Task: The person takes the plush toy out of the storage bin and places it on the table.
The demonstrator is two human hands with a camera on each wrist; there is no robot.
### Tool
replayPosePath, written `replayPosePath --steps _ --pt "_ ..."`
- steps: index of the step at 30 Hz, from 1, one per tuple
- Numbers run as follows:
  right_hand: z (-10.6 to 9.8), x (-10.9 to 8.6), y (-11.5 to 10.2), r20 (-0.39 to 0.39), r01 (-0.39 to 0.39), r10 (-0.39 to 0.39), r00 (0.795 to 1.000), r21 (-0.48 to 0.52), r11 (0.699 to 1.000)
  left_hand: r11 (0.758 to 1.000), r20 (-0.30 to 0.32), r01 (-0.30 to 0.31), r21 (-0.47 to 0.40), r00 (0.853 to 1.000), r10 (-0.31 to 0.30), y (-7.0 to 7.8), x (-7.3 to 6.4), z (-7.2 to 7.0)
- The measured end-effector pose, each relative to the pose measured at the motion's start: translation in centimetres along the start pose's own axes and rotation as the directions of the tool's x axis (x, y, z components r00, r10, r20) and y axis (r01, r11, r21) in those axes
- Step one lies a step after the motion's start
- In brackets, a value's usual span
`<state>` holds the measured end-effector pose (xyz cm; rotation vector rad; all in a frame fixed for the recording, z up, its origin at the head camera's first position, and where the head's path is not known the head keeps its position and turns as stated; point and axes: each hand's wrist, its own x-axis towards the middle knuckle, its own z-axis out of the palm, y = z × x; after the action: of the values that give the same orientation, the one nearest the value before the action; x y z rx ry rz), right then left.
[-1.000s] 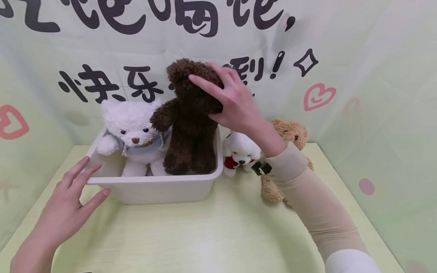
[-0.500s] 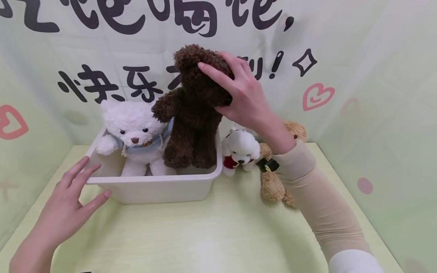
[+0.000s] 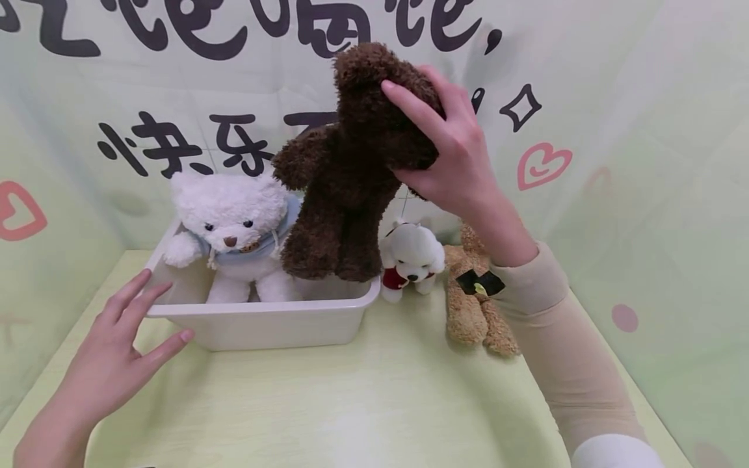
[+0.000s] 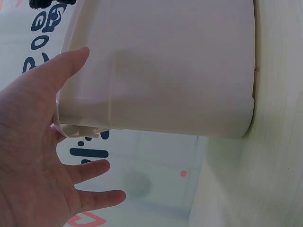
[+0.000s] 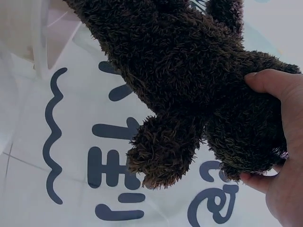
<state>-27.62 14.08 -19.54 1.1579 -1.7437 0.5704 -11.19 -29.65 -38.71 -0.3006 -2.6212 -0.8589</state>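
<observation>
My right hand [image 3: 456,143] grips a dark brown teddy bear [image 3: 351,169] by its head. The bear hangs tilted over the right end of a white plastic bin [image 3: 275,328], its feet near the rim. In the right wrist view, the thumb and fingers press into its fur [image 5: 180,61]. A white teddy bear [image 3: 251,201] in a light blue hoodie sits upright in the bin's left part. My left hand [image 3: 111,357] is at the bin's front left corner, fingers spread and mostly straight. The left wrist view has its thumb in front of the bin's wall [image 4: 165,71].
Right of the bin stands a small white plush dog [image 3: 412,250] with red clothing. Beside it, a tan teddy bear [image 3: 468,318] is partly hidden behind my right forearm. All stand on a pale wooden table [image 3: 351,409], before a printed fabric backdrop [image 3: 544,58].
My right hand has lifted the brown teddy bear up and to the right, raising its feet from inside the bin to about rim height. My left hand has stayed at the corner.
</observation>
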Motion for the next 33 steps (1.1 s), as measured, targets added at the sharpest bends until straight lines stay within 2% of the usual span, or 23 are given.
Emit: replayPosePath --steps 8,15,21,28,33 --pt "-1.4 -0.6 0.0 -0.008 -0.049 0.050 0.999 0.022 0.999 1.000 0.005 0.007 0.006 1.000 -0.007 0.0 0.0 0.0" --pt "-3.0 -1.5 0.1 0.006 -0.060 0.060 0.998 0.001 0.998 1.000 0.004 -0.007 0.005 1.000 0.007 0.0 0.0 0.0" --pt "-4.3 -2.7 0.0 0.021 -0.071 0.070 0.997 0.025 0.997 1.000 0.007 -0.004 0.000 1.000 0.004 0.0 0.0 0.0" --pt "-5.6 -4.2 -0.3 0.079 -0.093 0.092 0.993 0.016 0.996 1.000 0.010 0.007 0.001 1.000 -0.007 0.0 -0.1 -0.1" --pt "-6.5 -5.5 -0.6 0.081 -0.119 0.117 0.990 0.015 0.993 1.000 0.011 0.002 -0.001 1.000 -0.002 0.0 0.0 -0.1"
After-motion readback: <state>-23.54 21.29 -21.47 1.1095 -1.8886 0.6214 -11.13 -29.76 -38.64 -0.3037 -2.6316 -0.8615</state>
